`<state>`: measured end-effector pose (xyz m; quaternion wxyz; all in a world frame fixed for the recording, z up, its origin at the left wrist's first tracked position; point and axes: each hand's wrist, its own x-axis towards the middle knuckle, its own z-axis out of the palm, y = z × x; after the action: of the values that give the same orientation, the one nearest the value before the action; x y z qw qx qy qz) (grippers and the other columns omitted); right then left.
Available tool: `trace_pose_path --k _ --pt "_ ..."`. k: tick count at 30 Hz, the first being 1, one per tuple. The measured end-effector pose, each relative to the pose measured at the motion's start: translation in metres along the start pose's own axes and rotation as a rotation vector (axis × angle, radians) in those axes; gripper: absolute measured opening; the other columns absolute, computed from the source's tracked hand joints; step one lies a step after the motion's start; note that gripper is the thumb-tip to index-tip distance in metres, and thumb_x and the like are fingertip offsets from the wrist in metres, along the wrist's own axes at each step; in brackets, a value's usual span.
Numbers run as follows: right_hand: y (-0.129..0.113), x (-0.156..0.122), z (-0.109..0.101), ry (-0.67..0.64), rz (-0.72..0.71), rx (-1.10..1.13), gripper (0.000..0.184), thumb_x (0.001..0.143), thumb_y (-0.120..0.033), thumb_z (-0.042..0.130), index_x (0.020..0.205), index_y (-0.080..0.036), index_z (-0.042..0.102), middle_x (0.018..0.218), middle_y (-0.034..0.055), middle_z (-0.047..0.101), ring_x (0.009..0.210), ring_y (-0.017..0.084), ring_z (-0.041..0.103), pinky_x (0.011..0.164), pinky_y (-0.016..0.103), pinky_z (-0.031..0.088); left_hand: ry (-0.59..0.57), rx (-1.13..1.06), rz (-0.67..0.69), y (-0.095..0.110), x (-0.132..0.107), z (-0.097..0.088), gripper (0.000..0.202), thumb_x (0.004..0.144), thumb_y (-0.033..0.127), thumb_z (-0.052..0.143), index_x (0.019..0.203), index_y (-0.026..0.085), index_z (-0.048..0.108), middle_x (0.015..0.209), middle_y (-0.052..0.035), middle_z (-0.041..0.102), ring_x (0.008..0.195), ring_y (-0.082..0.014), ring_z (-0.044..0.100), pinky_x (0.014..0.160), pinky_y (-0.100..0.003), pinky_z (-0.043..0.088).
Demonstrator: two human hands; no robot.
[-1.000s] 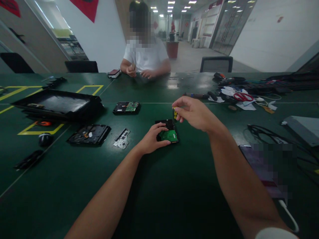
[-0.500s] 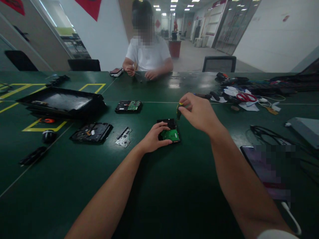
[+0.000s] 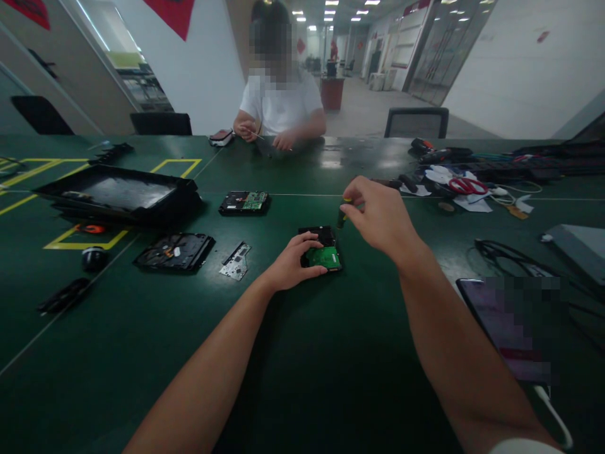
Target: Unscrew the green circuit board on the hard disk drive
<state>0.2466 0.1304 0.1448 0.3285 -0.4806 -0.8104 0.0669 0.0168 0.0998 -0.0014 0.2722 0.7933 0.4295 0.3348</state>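
A hard drive [image 3: 326, 255] with a green circuit board lies flat on the table before me. My left hand [image 3: 300, 261] grips it from the left, thumb along the near edge and fingers over the far part. Above its far right corner, my right hand [image 3: 375, 211] pinches a small yellow and dark screwdriver [image 3: 341, 218], held roughly upright. Whether the screwdriver's tip touches the drive I cannot tell. Left of my left hand sits a loose circuit board [image 3: 235, 261]. Another hard drive [image 3: 244, 202] rests farther back, and an opened drive [image 3: 174, 252] lies to the left.
A black tray [image 3: 123, 192] stands at the left on the green table [image 3: 331, 353]. Toward the right are red-handled scissors [image 3: 467, 185], cables [image 3: 510, 255], a phone [image 3: 491, 321] and a grey box [image 3: 579, 249]. Across the table a person [image 3: 283, 110] holds a thin tool.
My right hand and the screwdriver have shifted very slightly, with the screwdriver's tilt a little different. My left hand stays on the hard drive. The person opposite has moved their hands a little.
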Motion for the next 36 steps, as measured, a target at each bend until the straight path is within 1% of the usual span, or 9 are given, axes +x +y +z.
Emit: trace_pose_path --k 3,8,12,16,19,23,27,32,36 --pt "-0.0032 -0.0008 -0.0016 0.002 0.001 -0.018 0.008 0.092 -0.020 0.073 0.099 -0.023 0.068 0.097 0.0084 0.075 0.093 0.028 0.070 0.088 0.043 0.054 -0.001 -0.002 -0.002 -0.0001 0.0001 -0.0001 0.055 0.086 0.043 0.086 0.135 0.026 0.067 0.157 -0.0131 0.053 0.155 -0.0330 0.043 0.131 -0.055 0.035" --pt "-0.0042 -0.0024 -0.0027 -0.014 -0.022 -0.049 0.011 0.094 -0.017 0.068 0.103 -0.022 0.069 0.103 0.0109 0.075 0.096 0.029 0.070 0.092 0.045 0.054 -0.002 -0.001 -0.007 0.0013 0.0001 -0.0004 0.054 0.086 0.044 0.086 0.134 0.026 0.067 0.156 -0.0135 0.053 0.155 -0.0334 0.043 0.130 -0.054 0.035" --pt "-0.0022 -0.0026 -0.0022 -0.001 -0.024 -0.018 0.009 0.094 -0.017 0.069 0.100 -0.023 0.070 0.103 0.0106 0.075 0.099 0.030 0.070 0.094 0.045 0.053 -0.005 -0.002 -0.003 0.0014 0.0000 -0.0002 0.054 0.087 0.043 0.085 0.135 0.025 0.067 0.157 -0.0143 0.052 0.155 -0.0330 0.043 0.130 -0.054 0.035" --pt "-0.0008 -0.0019 -0.0011 0.027 0.004 -0.017 0.010 0.091 -0.015 0.073 0.095 -0.022 0.069 0.101 0.0098 0.076 0.097 0.030 0.070 0.091 0.044 0.052 -0.006 -0.004 -0.002 0.0006 0.0002 -0.0001 0.055 0.086 0.044 0.086 0.135 0.026 0.067 0.157 -0.0136 0.052 0.155 -0.0332 0.043 0.130 -0.055 0.035" --pt "-0.0016 -0.0015 -0.0013 0.022 0.017 -0.030 0.009 0.091 -0.016 0.074 0.095 -0.022 0.068 0.099 0.0096 0.076 0.094 0.030 0.071 0.087 0.043 0.052 -0.003 -0.006 -0.002 0.0009 0.0004 -0.0003 0.055 0.086 0.044 0.086 0.134 0.026 0.067 0.157 -0.0138 0.053 0.156 -0.0334 0.043 0.131 -0.055 0.034" --pt "-0.0042 -0.0019 -0.0028 0.006 -0.002 -0.084 0.006 0.094 -0.016 0.069 0.097 -0.021 0.070 0.102 0.0119 0.077 0.095 0.031 0.071 0.088 0.044 0.052 -0.008 -0.006 -0.008 0.0024 0.0004 -0.0011 0.054 0.087 0.044 0.085 0.134 0.026 0.067 0.157 -0.0138 0.052 0.155 -0.0330 0.043 0.131 -0.055 0.035" --pt "-0.0049 -0.0022 -0.0033 -0.002 -0.036 -0.128 0.009 0.096 -0.017 0.066 0.100 -0.022 0.072 0.105 0.0120 0.077 0.100 0.032 0.070 0.091 0.045 0.051 -0.003 -0.007 -0.010 0.0031 0.0001 -0.0011 0.053 0.087 0.043 0.085 0.134 0.026 0.067 0.157 -0.0136 0.053 0.155 -0.0334 0.043 0.131 -0.056 0.035" --pt "-0.0035 -0.0018 -0.0025 0.014 0.004 -0.104 0.003 0.095 -0.018 0.070 0.096 -0.021 0.070 0.100 0.0113 0.077 0.092 0.030 0.071 0.087 0.044 0.052 -0.010 -0.001 -0.013 0.0021 0.0001 -0.0008 0.054 0.087 0.044 0.085 0.134 0.026 0.067 0.157 -0.0135 0.052 0.156 -0.0332 0.042 0.131 -0.055 0.034" --pt "-0.0052 -0.0020 -0.0031 0.011 0.019 -0.048 0.007 0.094 -0.019 0.073 0.097 -0.022 0.068 0.098 0.0100 0.077 0.088 0.028 0.071 0.084 0.042 0.053 -0.012 0.001 -0.014 0.0017 0.0002 -0.0008 0.055 0.087 0.044 0.085 0.135 0.026 0.067 0.158 -0.0133 0.052 0.156 -0.0334 0.042 0.131 -0.056 0.035"
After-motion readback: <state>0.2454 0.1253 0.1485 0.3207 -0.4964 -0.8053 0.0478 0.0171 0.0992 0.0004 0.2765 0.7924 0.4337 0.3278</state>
